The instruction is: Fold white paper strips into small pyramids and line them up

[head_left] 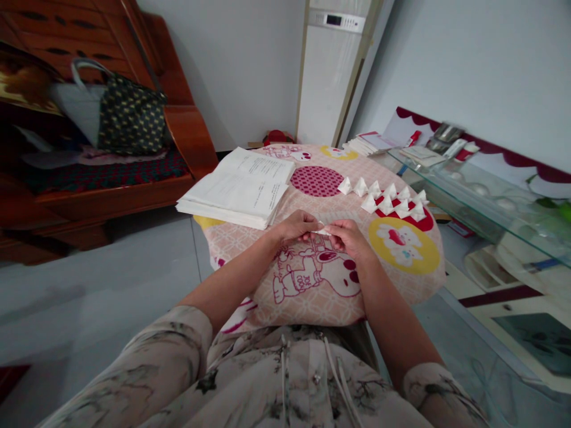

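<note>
Between my fingertips, over the near middle of the table, is a small folded piece of white paper (322, 230). My left hand (298, 227) pinches its left end, and my right hand (345, 236) pinches the other end. Most of the paper is hidden behind the fingers. Beyond my right hand stand two rows of small pointed folded paper pieces (388, 205), several in each row. Left of my left hand lies a thick stack of printed paper sheets (241, 184), its top pages slightly askew.
A patterned cloth (250, 267) covers the round table. Close on the right is a glass-topped stand (482, 190) with small items on it. A wooden bench (191, 142) holding a dark patterned bag (131, 116) is at the left. A white floor air conditioner (328, 77) stands behind.
</note>
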The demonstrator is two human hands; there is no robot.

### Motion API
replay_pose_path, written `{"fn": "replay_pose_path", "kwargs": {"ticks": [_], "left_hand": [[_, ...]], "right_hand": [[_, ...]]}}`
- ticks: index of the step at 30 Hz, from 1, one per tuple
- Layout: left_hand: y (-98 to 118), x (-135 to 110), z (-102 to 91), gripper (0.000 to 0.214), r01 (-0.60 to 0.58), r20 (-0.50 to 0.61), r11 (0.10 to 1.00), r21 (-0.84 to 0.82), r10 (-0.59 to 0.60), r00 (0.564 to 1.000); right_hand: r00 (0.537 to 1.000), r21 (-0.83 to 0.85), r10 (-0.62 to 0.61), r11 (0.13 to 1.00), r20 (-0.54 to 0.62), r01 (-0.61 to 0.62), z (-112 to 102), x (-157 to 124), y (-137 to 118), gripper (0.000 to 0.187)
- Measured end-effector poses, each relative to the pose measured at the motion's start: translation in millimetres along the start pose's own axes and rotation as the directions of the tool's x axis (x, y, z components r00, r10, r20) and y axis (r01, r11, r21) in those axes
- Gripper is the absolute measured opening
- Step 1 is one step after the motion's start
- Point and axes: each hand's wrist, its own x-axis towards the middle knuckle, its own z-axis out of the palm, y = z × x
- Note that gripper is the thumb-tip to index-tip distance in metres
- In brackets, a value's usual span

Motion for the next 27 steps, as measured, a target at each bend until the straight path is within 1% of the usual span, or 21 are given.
{"fn": "replay_pose_path", "kwargs": {"ticks": [4, 8, 11, 15, 17, 21, 25, 27], "left_hand": [[2, 0, -1.0, 0.032, -0.054, -0.052, 0.996, 0.071, 0.058, 0.997], [5, 0, 0.5, 0.032, -0.055, -0.067, 0.997, 0.058, 0.059, 0.996], [7, -1, 2.3, 0.031, -0.040, -0.058, 0.998, -0.054, 0.037, 0.998], [10, -2, 4.2, 0.032, -0.021, -0.027, 0.964, -0.266, 0.015, 1.000], [10, -3, 4.0, 0.035, -0.014, -0.013, 0.951, -0.309, 0.011, 1.000], [9, -2, 0.5, 0.032, 0.000, -0.018, 0.962, -0.273, -0.005, 1.000], [7, -1, -1.9, 0.030, -0.011, -0.054, 0.988, -0.155, 0.002, 0.999], [7, -1, -0.9, 0.030, -0.037, -0.065, 0.995, -0.089, 0.031, 0.997]], "right_hand": [[0.998, -0.066, 0.061, 0.996, 0.021, -0.059, -1, -1, -2, 0.035], [0.996, -0.060, 0.064, 0.996, 0.059, -0.061, 0, -3, -5, 0.035], [0.998, 0.032, 0.020, 0.999, 0.067, -0.022, 3, -5, -7, 0.035], [0.993, 0.161, -0.110, 0.982, 0.053, 0.100, 11, -6, -10, 0.039], [0.989, 0.186, -0.140, 0.974, 0.052, 0.128, 14, -6, -11, 0.040], [0.988, 0.166, -0.132, 0.979, 0.082, 0.118, 13, -7, -9, 0.038], [0.989, 0.093, -0.104, 0.991, 0.102, 0.094, 11, -6, -7, 0.034], [0.993, 0.057, -0.095, 0.994, 0.077, 0.090, 12, -5, -7, 0.031]]}}
